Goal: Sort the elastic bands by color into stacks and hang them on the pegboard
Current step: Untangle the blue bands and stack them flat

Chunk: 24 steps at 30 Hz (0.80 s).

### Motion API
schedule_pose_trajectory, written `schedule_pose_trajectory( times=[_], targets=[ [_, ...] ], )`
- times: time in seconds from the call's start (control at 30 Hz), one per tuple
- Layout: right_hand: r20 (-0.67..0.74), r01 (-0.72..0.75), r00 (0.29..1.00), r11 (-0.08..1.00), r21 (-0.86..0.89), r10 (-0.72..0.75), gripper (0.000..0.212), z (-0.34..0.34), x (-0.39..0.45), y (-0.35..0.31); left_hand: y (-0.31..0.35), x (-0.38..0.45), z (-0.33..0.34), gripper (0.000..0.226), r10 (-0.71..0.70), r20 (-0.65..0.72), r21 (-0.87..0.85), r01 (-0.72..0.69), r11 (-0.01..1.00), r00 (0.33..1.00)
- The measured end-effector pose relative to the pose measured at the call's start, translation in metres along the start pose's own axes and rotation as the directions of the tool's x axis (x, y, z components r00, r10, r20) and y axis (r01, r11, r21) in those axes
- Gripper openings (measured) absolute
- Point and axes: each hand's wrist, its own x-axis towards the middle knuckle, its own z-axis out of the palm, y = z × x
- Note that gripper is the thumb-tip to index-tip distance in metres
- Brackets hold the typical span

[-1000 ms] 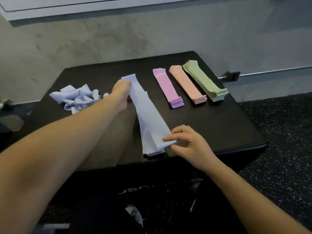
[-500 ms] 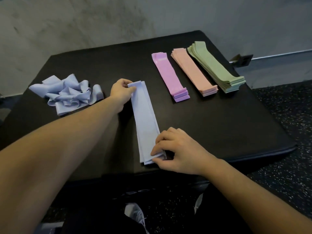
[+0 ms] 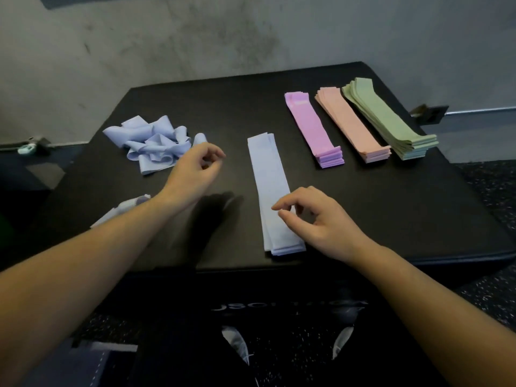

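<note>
A flat stack of light blue bands [image 3: 272, 191] lies lengthwise in the middle of the black table [image 3: 391, 208]. My right hand [image 3: 315, 219] hovers over its near end with fingers loosely curled, holding nothing. My left hand [image 3: 195, 171] is lifted to the left of the stack, fingers loosely curled and empty. A tangled pile of loose light blue bands [image 3: 153, 143] lies at the left, just beyond my left hand. Neat stacks of purple bands [image 3: 312, 127], peach bands [image 3: 353, 124] and green bands [image 3: 388, 118] lie side by side at the right.
Another light blue band [image 3: 122, 209] peeks out from under my left forearm near the table's left edge. A grey wall [image 3: 251, 37] stands behind the table. Speckled dark floor [image 3: 491, 185] lies to the right. No pegboard is in view.
Both hands have let go of the light blue stack, which now lies flat. My left hand has moved left toward the loose pile; my right hand has lifted off the near end.
</note>
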Motion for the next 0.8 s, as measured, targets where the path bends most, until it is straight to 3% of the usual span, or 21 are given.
schedule_pose_trajectory(
  times=[0.1, 0.2, 0.27, 0.33, 0.43, 0.57, 0.7, 0.8],
  targets=[
    [0.012, 0.02, 1.0, 1.0, -0.004, -0.02, 0.014, 0.011, 0.012, -0.019, -0.021, -0.037, -0.033, 0.018, 0.007, -0.039, 0.036, -0.006, 0.999, 0.999],
    [0.039, 0.045, 0.998, 0.999, 0.005, -0.045, 0.017, 0.03, 0.025, -0.037, -0.045, -0.069, -0.065, 0.033, 0.018, -0.127, 0.295, 0.021, 0.955, 0.992],
    [0.048, 0.063, 0.997, 0.998, 0.01, -0.064, 0.022, 0.043, 0.033, -0.046, -0.061, -0.086, -0.084, 0.045, -0.07, -0.149, 0.451, 0.13, 0.883, 0.986],
    [0.065, 0.056, 0.996, 0.998, 0.022, -0.058, 0.024, 0.056, 0.038, -0.053, -0.077, -0.099, -0.1, 0.059, -0.217, -0.145, 0.47, 0.26, 0.844, 0.965],
    [0.107, 0.025, 0.994, 0.999, 0.022, -0.028, 0.023, 0.07, 0.043, -0.064, -0.096, -0.111, -0.114, 0.059, -0.386, -0.116, 0.393, 0.399, 0.828, 0.915],
    [0.142, -0.018, 0.99, 1.0, -0.007, 0.019, 0.019, 0.077, 0.041, -0.078, -0.1, -0.118, -0.12, 0.009, -0.353, -0.123, 0.271, 0.373, 0.887, 0.928],
    [0.13, -0.029, 0.991, 0.999, -0.037, 0.033, 0.017, 0.074, 0.034, -0.093, -0.075, -0.12, -0.117, 0.011, -0.365, -0.167, -0.044, 0.363, 0.931, 0.916],
    [0.083, -0.048, 0.995, 0.999, -0.005, 0.049, 0.02, 0.07, 0.028, -0.104, -0.045, -0.123, -0.111, 0.007, -0.34, -0.132, -0.177, 0.315, 0.932, 0.931]
  ],
)
